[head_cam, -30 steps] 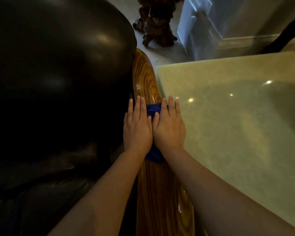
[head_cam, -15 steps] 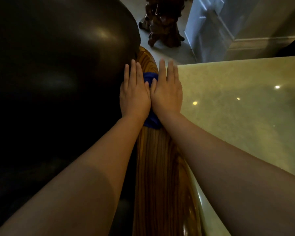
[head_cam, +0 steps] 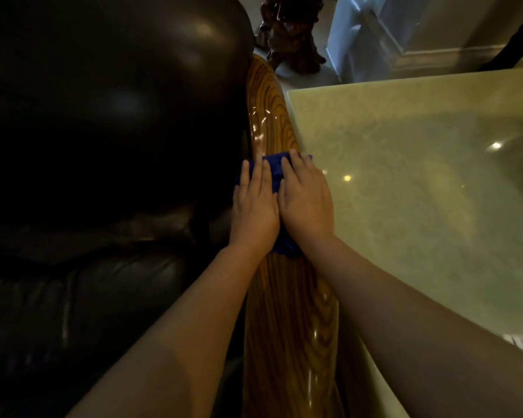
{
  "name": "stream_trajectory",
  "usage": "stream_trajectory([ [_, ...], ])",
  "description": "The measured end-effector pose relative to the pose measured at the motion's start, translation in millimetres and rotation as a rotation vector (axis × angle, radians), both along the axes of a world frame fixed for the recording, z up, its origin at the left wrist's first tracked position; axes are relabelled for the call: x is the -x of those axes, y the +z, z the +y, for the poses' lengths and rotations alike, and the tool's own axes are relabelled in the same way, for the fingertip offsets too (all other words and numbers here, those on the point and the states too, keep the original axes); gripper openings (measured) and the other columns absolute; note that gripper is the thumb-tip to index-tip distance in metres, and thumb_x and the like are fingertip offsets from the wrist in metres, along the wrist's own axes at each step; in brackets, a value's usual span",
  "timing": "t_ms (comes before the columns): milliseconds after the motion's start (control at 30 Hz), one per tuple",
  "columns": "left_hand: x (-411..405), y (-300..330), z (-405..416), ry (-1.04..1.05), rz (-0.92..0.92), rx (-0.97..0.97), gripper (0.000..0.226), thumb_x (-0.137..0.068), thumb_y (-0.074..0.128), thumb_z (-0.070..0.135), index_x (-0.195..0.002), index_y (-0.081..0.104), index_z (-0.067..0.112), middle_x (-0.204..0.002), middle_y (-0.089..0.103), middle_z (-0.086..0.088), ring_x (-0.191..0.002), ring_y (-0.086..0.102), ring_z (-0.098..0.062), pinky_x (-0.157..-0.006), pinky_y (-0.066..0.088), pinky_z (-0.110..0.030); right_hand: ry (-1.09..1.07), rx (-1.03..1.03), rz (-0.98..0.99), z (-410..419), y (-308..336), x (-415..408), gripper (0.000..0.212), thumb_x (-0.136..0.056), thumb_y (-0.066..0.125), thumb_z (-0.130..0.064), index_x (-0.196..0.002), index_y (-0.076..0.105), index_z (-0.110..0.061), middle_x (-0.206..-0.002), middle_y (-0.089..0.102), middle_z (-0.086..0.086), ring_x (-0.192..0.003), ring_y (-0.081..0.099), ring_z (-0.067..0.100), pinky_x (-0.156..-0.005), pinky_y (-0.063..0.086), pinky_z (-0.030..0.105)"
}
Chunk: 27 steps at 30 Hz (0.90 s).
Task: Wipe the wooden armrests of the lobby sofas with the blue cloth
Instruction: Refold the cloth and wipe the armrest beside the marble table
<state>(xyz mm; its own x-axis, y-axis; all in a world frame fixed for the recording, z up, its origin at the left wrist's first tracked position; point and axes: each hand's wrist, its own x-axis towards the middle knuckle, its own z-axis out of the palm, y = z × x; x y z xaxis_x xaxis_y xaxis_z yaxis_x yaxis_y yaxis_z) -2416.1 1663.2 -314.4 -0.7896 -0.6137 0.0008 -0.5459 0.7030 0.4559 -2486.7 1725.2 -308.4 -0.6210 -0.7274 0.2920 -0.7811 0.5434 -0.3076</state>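
Blue cloth (head_cam: 273, 170) lay midway along the glossy wooden armrest (head_cam: 287, 312), pinned under the left hand (head_cam: 254, 209) and right hand (head_cam: 307, 203), both flat, fingers extended, gripping nothing. Wiping looked underway; other armrests were out of view beyond the dark leather sofa (head_cam: 103, 131).

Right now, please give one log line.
hands: left, right flat on cloth | surface: armrest | beside: table

Dim room: glossy pale-green stone tabletop (head_cam: 420, 182) reflecting ceiling lights, dark carved wooden stand (head_cam: 290, 34) on light floor.
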Motion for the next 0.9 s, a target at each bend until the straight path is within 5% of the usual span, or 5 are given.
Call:
stream_trajectory([
  [300,-149.2,-28.8,111.7,-0.116,-0.151,0.038,0.065,-0.091,0.01,0.038,-0.134,-0.033,0.018,-0.145,-0.037,-0.001,-0.133,-0.034,-0.017,-0.114,-0.006,-0.041,0.012,-0.268,0.076,130.8,-31.0,-139.8,0.054,-0.09,0.036,-0.025,-0.14,0.028,-0.006,-0.149,0.028,0.013,-0.14,0.016,0.025,-0.111,0.013,0.048],
  [433,-179.4,-33.9,131.6,-0.173,-0.142,-0.052,0.074,-0.091,0.024,0.026,-0.129,-0.04,0.029,-0.139,-0.044,0.009,-0.129,-0.039,-0.007,-0.112,-0.012,-0.037,0.065,-0.313,0.065,157.2,-34.2,-160.5,0.055,-0.09,0.031,-0.025,-0.141,0.026,-0.006,-0.15,0.023,0.013,-0.14,0.017,0.025,-0.111,0.016,0.046],
  [533,-199.3,-26.8,142.6,-0.18,-0.118,-0.012,0.072,-0.092,0.04,0.019,-0.138,-0.016,0.023,-0.153,-0.016,0.002,-0.138,-0.021,-0.01,-0.114,-0.003,-0.035,0.086,-0.308,0.058,169.7,-27.8,-170.1,0.058,-0.087,0.05,-0.022,-0.139,0.033,-0.004,-0.148,0.03,0.015,-0.138,0.023,0.027,-0.111,0.021,0.047],
  [667,-206.8,-13.2,153.3,-0.12,0.009,0.083,0.067,-0.074,0.07,0.001,-0.134,0.04,0.006,-0.138,0.045,-0.016,-0.129,0.041,-0.027,-0.102,0.039,-0.04,0.126,-0.28,0.113,187.2,-21.5,-172.4,0.058,-0.074,0.069,-0.022,-0.126,0.051,-0.003,-0.128,0.056,0.018,-0.116,0.055,0.033,-0.096,0.046,0.045],
  [900,-197.2,-5.8,152.6,-0.037,0.06,0.079,0.042,-0.081,0.06,0.003,-0.123,0.054,0.007,-0.125,0.056,-0.01,-0.116,0.049,-0.021,-0.093,0.044,-0.031,0.162,-0.256,0.118,188.9,-14.0,-174.1,0.047,-0.071,0.074,-0.012,-0.115,0.06,-0.001,-0.107,0.065,0.016,-0.098,0.062,0.031,-0.079,0.055,0.039],
])
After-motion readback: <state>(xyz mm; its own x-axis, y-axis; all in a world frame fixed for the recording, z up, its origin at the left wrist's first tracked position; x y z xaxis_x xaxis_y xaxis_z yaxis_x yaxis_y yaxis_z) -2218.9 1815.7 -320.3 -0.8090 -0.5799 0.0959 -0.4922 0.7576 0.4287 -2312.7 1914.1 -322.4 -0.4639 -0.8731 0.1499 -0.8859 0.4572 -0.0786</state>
